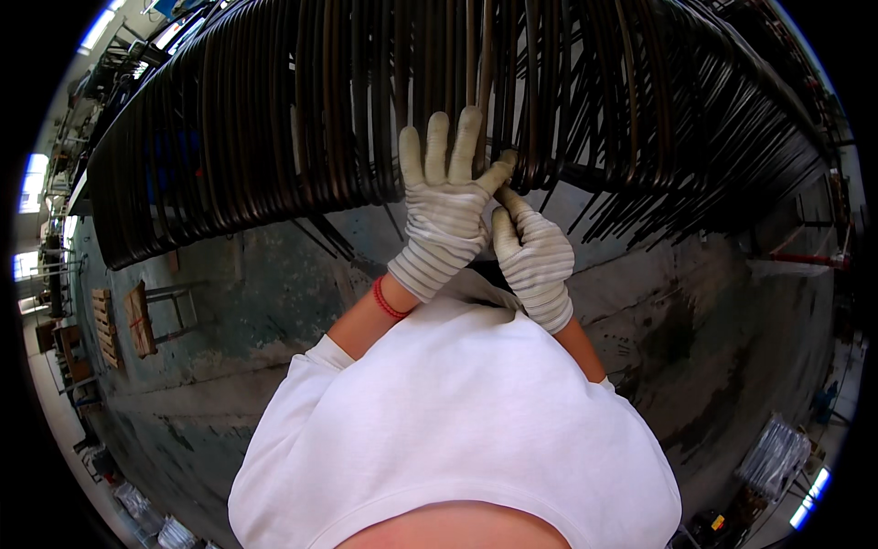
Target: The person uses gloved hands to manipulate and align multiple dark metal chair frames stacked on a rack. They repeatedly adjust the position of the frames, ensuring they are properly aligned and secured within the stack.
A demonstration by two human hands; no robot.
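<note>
A person in a white shirt [457, 430] reaches up with both gloved hands to a long row of dark bent metal rods [302, 119] hanging side by side from a rack. The left hand [446, 206], in a striped work glove, is spread flat with fingers apart against the lower ends of the rods. The right hand [530, 252] sits just below and touching it, fingers curled together, thumb raised toward one rod; whether it grips cannot be told. A red band [388, 300] circles the left wrist. Wooden pallets [123, 320] lean at the floor's left edge.

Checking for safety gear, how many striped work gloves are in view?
2: left glove spread against the hanging dark metal rods; right glove just beside it, lower, fingers curled.
</note>
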